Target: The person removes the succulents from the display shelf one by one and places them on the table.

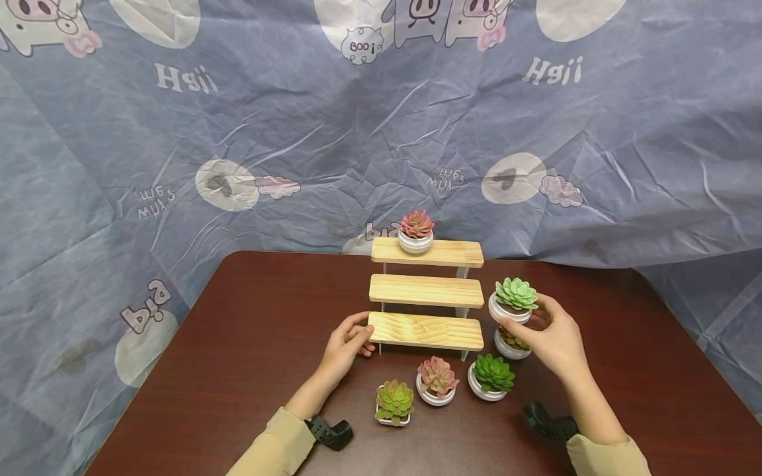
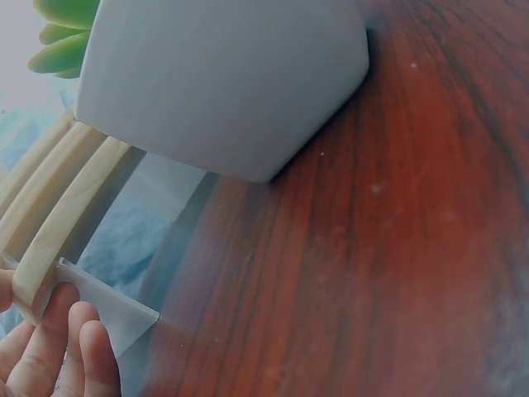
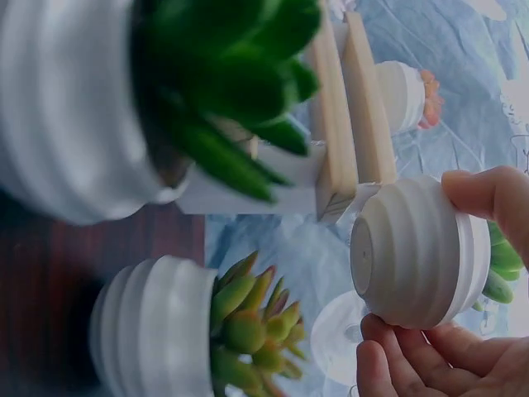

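Note:
My right hand [image 1: 558, 337] holds a white ribbed pot with a pale green succulent [image 1: 515, 295] by its sides. In the right wrist view this pot [image 3: 417, 252] is raised off the table, its base showing, beside the shelf ends. My left hand [image 1: 344, 349] pinches the left end of the lowest plank of a three-tier wooden display shelf [image 1: 425, 330], thumb above and fingers below. On the top plank sits a pink-red succulent [image 1: 416, 228] in a white pot. The middle and bottom planks are bare.
In front of the shelf stand a yellow-green succulent [image 1: 394, 400] in an angular white pot, a pink succulent [image 1: 437, 378] and a dark green one [image 1: 493, 375]. Another potted succulent [image 1: 512, 342] is partly hidden below the held pot. A patterned cloth [image 1: 333, 132] hangs behind the table [image 1: 268, 317].

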### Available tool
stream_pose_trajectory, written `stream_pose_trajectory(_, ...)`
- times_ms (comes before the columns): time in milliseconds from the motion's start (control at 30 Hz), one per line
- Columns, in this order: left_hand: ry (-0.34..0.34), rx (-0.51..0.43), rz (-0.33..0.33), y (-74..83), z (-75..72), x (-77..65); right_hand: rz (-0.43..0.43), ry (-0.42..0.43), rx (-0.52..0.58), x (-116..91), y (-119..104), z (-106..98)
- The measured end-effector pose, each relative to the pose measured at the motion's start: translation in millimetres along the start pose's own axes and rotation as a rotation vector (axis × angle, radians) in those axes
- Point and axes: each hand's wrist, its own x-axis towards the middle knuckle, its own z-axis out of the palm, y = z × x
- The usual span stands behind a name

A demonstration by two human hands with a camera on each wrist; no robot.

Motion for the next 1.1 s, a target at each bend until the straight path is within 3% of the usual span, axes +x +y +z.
stream_pose_trajectory(200,-0.013,0.015,-0.009,25.6,2.9,-7.6,0.0,-0.005,-0.002,-3,11,0)
stream_pose_trajectory(467,-0.022,0.017,-0.015,25.5,3.1,-7.4,0.034,-0.011,-0.002,-7,24,-1)
stream_pose_trajectory(833,-0.01,0.013,-0.023,25.3,3.5,-7.9,0.036,0.051,0.059,-8,37,-4)
stream_pose_trajectory(1100,-0.016,0.017,0.007,23.4,3.3,-7.7,0.076,0.095,0.085,-7,43,-7)
